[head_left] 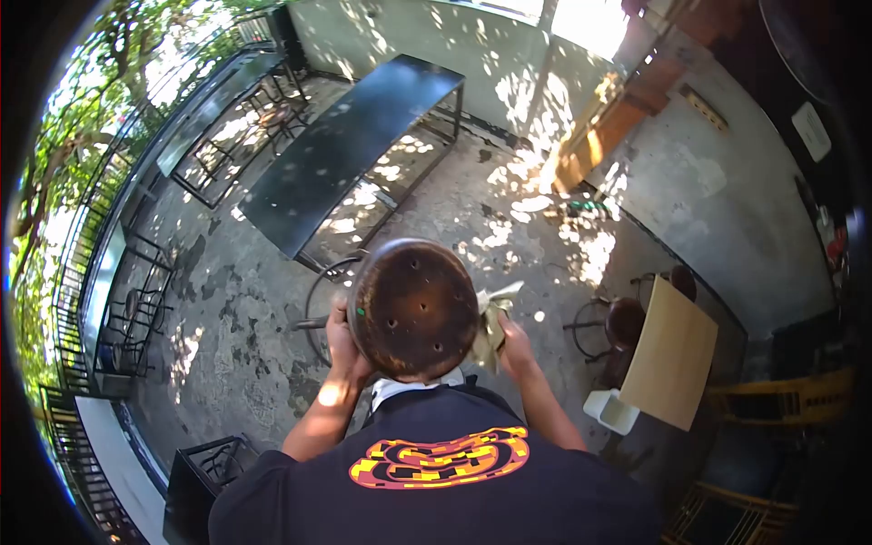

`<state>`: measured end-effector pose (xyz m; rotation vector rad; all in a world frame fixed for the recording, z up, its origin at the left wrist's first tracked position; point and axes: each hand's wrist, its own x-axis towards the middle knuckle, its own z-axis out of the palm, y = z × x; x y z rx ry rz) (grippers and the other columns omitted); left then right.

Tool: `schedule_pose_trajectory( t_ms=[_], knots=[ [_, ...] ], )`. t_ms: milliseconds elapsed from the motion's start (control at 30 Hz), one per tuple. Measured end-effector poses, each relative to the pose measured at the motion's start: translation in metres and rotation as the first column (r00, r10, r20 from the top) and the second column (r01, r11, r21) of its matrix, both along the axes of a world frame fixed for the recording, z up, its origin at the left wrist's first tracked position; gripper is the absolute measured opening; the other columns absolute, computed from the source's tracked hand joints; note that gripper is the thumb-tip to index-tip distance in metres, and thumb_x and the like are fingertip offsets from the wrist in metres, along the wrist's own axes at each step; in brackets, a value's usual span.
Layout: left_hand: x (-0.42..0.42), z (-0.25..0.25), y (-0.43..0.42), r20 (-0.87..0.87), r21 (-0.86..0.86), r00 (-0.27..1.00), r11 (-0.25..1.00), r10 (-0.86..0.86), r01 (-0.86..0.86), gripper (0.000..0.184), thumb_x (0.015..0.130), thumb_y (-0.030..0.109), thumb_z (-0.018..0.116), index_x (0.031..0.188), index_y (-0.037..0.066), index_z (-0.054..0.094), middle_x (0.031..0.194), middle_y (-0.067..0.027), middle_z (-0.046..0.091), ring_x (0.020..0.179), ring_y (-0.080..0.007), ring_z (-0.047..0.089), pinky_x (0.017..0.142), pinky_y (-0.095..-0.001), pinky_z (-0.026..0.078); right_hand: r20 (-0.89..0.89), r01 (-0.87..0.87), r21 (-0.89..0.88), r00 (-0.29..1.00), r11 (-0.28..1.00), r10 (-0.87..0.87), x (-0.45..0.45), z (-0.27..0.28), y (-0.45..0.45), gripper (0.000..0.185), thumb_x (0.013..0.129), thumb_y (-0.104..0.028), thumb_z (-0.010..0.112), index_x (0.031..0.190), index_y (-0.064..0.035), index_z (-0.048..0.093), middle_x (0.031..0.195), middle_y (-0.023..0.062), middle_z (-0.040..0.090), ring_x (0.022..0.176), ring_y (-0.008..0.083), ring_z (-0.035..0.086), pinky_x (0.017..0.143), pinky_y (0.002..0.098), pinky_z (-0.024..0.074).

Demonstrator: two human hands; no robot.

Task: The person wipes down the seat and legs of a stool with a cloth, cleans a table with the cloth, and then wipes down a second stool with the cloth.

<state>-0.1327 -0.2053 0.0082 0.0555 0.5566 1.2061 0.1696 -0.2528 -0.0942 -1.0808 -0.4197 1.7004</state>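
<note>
A stool with a round, dark brown wooden seat [418,304] is held up in front of my chest, its seat face toward the camera. Several small holes dot the worn wood. My left hand [345,345] grips the seat's left edge, fingers curled behind it. At the right edge, my right hand [514,345] is closed on a pale, crumpled cloth [490,331] that touches the seat's side. Part of the stool's curved metal frame [315,313] shows to the left beyond the seat; the rest is hidden behind it.
Ahead stands a long dark table [354,150]. On the right are a light wooden table [670,354], a white bin [610,411] and another round stool [624,322]. A railing [82,245] runs along the left. Sunlight patches the concrete floor [241,341].
</note>
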Motion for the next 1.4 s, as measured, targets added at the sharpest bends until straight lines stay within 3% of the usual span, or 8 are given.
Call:
schedule_pose_trajectory(
  t_ms=[133,233,367,767,1000,1100,1200,1400],
  knots=[
    [-0.027,-0.003,0.018,0.165,-0.048,0.975,0.986,-0.148,0.158,0.044,0.095,0.028,0.046,0.112,-0.003,0.071,0.108,-0.0207,0.075,0.096,-0.0336,0.074,0.091,-0.0495,0.06,-0.453,-0.044,0.095,0.888,0.994,0.083,-0.025,0.013,0.012,0.062,0.105,-0.045,0.056,0.15,-0.0049,0.043,0.148,0.0117,0.056,0.136,0.0259,0.054,0.115,0.0457,0.0429],
    [-0.051,-0.051,0.04,-0.055,-0.018,0.996,0.998,-0.064,0.063,0.039,0.095,0.024,0.046,0.107,-0.003,0.072,0.103,-0.0209,0.076,0.09,-0.0322,0.075,0.086,-0.0478,0.062,-0.234,-0.255,0.204,0.925,0.945,0.3,-0.026,0.009,0.033,0.067,0.104,-0.048,0.056,0.151,-0.0029,0.042,0.151,0.0125,0.053,0.14,0.0265,0.051,0.116,0.0462,0.0421],
    [-0.084,-0.038,0.077,0.126,-0.026,0.975,0.982,-0.185,0.189,0.037,0.094,0.02,0.046,0.101,-0.005,0.072,0.099,-0.0208,0.076,0.085,-0.0312,0.075,0.081,-0.0441,0.062,0.057,-0.361,0.088,0.932,0.928,0.357,-0.054,0.016,0.072,0.07,0.093,-0.031,0.077,0.149,-0.0036,0.045,0.144,0.0093,0.058,0.132,0.0239,0.056,0.111,0.0424,0.0439],
    [-0.173,-0.044,0.191,-0.087,-0.095,0.953,0.955,-0.291,0.283,0.037,0.101,0.027,0.045,0.102,0.0,0.071,0.095,-0.0135,0.076,0.081,-0.0242,0.073,0.077,-0.0421,0.062,0.242,-0.391,-0.003,0.893,0.92,0.38,-0.146,0.066,0.154,0.058,0.089,-0.024,0.083,0.135,0.0005,0.058,0.126,0.0061,0.067,0.115,0.0166,0.061,0.103,0.0351,0.0472],
    [-0.167,-0.026,0.232,-0.27,-0.158,0.894,0.933,-0.357,0.324,0.046,0.105,0.038,0.043,0.119,0.002,0.068,0.101,-0.0126,0.076,0.085,-0.0236,0.074,0.084,-0.0399,0.061,0.234,-0.152,0.011,0.961,0.988,0.145,-0.165,0.068,0.16,0.049,0.092,-0.018,0.08,0.132,0.0006,0.06,0.125,0.0066,0.067,0.112,0.0159,0.063,0.1,0.0335,0.0492],
    [-0.191,-0.098,0.261,-0.341,-0.146,0.824,0.892,-0.452,0.429,0.029,0.101,0.038,0.05,0.093,0.013,0.064,0.068,0.001,0.059,0.053,-0.0122,0.051,0.049,-0.0291,0.044,0.224,-0.029,-0.003,0.974,1.0,0.028,-0.16,0.055,0.166,0.048,0.092,-0.016,0.08,0.132,0.0001,0.06,0.126,0.0084,0.068,0.114,0.0182,0.064,0.102,0.0354,0.0489],
    [-0.175,-0.103,0.281,-0.61,-0.327,0.686,0.914,-0.397,0.239,0.022,0.096,0.034,0.057,0.085,0.015,0.057,0.062,0.0038,0.046,0.049,-0.0091,0.036,0.045,-0.0263,0.029,0.254,0.105,0.01,0.961,0.994,-0.104,-0.15,0.029,0.188,0.046,0.091,-0.013,0.079,0.131,0.0008,0.061,0.125,0.0089,0.068,0.112,0.0188,0.064,0.102,0.0359,0.0495],
    [-0.171,-0.156,0.327,-0.823,-0.328,0.374,0.895,-0.428,0.304,0.017,0.093,0.027,0.059,0.086,0.012,0.06,0.068,0.0005,0.053,0.055,-0.0111,0.045,0.048,-0.0285,0.035,0.313,0.241,-0.024,0.924,0.97,-0.221,-0.114,-0.058,0.288,0.044,0.089,-0.015,0.082,0.126,-0.0003,0.064,0.117,0.0058,0.07,0.105,0.0162,0.066,0.096,0.0319,0.0504]
  ],
)
